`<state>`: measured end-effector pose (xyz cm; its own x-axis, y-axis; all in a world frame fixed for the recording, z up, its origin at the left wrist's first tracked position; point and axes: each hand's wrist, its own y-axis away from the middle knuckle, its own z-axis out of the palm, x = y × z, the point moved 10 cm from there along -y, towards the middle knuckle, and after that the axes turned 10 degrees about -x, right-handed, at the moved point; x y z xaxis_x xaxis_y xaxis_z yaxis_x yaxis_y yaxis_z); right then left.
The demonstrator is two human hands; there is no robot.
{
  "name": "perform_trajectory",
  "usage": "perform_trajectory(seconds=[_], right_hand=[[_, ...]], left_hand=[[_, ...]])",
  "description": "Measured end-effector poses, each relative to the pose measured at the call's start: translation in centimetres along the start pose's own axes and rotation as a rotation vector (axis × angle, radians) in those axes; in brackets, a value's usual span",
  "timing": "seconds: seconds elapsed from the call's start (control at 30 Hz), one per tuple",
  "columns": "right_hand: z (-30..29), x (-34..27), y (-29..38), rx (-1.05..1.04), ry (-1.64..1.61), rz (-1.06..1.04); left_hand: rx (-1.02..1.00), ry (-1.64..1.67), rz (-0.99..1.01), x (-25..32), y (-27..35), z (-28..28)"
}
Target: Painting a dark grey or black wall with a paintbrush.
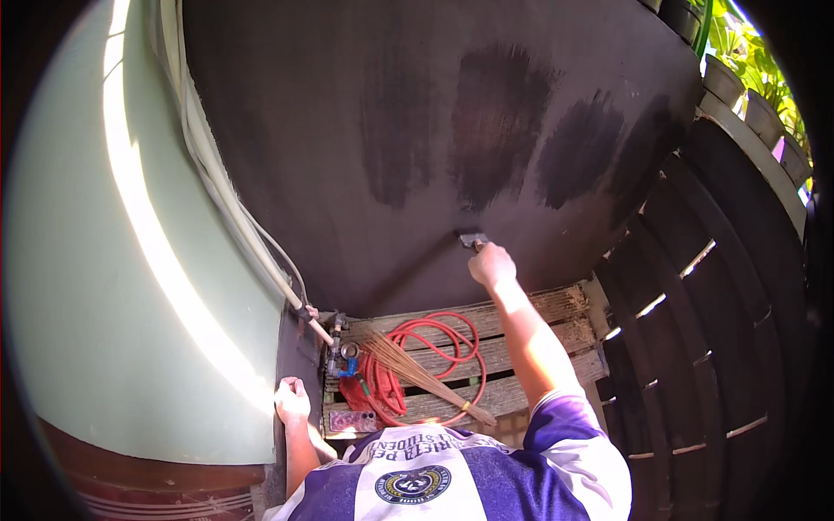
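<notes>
My right hand (493, 266) grips the handle of a flat paintbrush (473, 239), its bristles against the dark grey wall (313, 143). Darker brushed patches (498, 124) with streaky edges spread over the wall above the brush. My left hand (293, 398) is low on the left, beside the edge of the pale green wall (195, 365). Its fingers are curled in, and nothing shows in them.
A slatted wooden bench (547, 332) holds a coiled red hose (449, 319), a stick broom (423, 374) and a phone (352, 421). Pipes (244, 228) run down the left corner to a blue-handled valve (346, 368). Dark slatted fencing (690, 312) and potted plants (759, 117) stand right.
</notes>
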<state>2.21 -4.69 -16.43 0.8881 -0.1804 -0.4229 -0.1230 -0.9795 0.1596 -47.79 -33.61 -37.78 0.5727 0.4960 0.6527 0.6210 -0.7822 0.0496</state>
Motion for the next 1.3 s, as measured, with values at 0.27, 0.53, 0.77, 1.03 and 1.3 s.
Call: perform_trajectory(seconds=[0.27, 0.53, 0.77, 1.03, 1.3], right_hand=[[-19.5, -6.2, -4.3, 0.201, 0.219, -0.187], [-38.4, -13.5, 7.6, 0.909, -0.130, -0.542], [-23.6, -7.4, 0.1, 0.859, -0.181, -0.531], [-2.6, 3.5, -2.1, 0.257, -0.156, -0.096], [-3.0, 7.0, -6.2, -0.039, 0.032, 0.009]], left_hand=[[0.002, 0.008, 0.007, -0.4, -0.1, 0.5], [0.028, -0.036, 0.027, 0.7, 0.5, -0.5], [0.043, -0.033, 0.015, -1.3, 0.0, 0.2], [0.046, -0.059, -0.026, -1.0, -0.4, 0.3], [0.036, -0.067, -0.082, -0.1, 0.5, -0.3]])
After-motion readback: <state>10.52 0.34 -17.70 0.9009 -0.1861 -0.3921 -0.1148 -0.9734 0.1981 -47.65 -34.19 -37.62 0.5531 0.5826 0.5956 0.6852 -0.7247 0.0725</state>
